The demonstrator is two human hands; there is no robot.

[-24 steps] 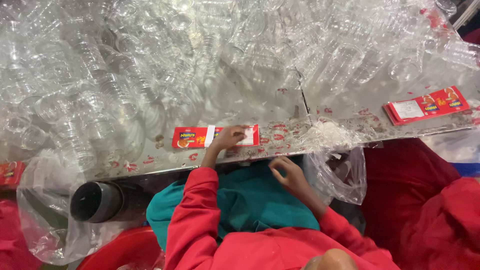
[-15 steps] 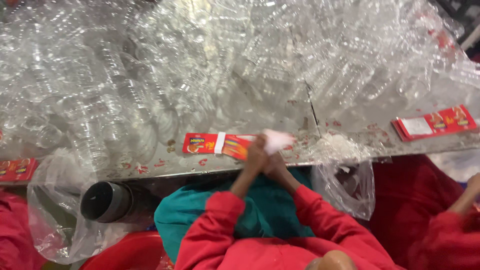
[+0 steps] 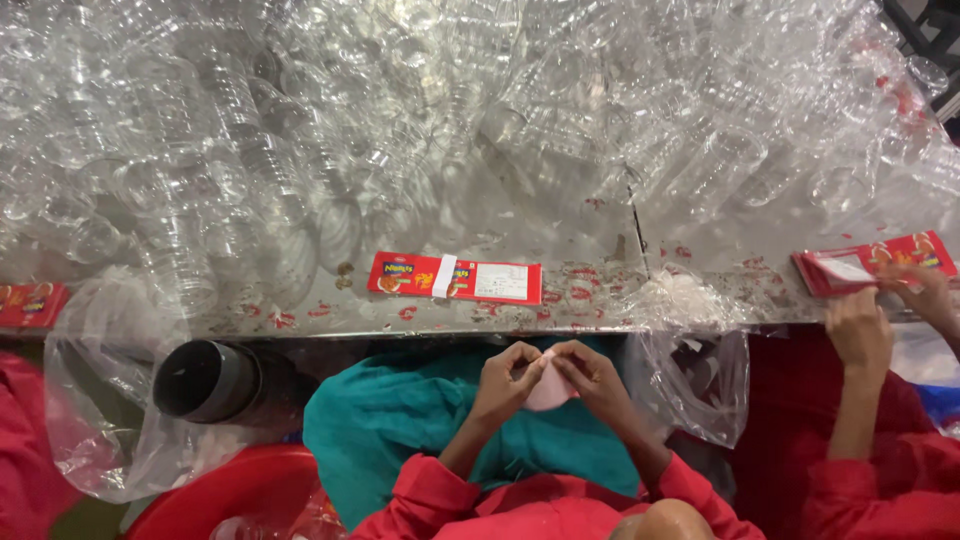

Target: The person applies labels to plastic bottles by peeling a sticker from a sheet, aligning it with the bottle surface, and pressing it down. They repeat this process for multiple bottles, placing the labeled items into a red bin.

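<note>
A small pale pink label [image 3: 550, 388], thin and curved, sits low in the frame's centre, pinched between the left hand [image 3: 508, 378] and right hand [image 3: 592, 376] over a teal lap. Above them runs a scuffed metal worktop [image 3: 600, 215], with a red label stack [image 3: 455, 277] near its edge. Clear plastic bottles [image 3: 300, 130] heap across the upper frame. A clear bag [image 3: 700, 375] hangs at the right; what it holds is unclear.
</note>
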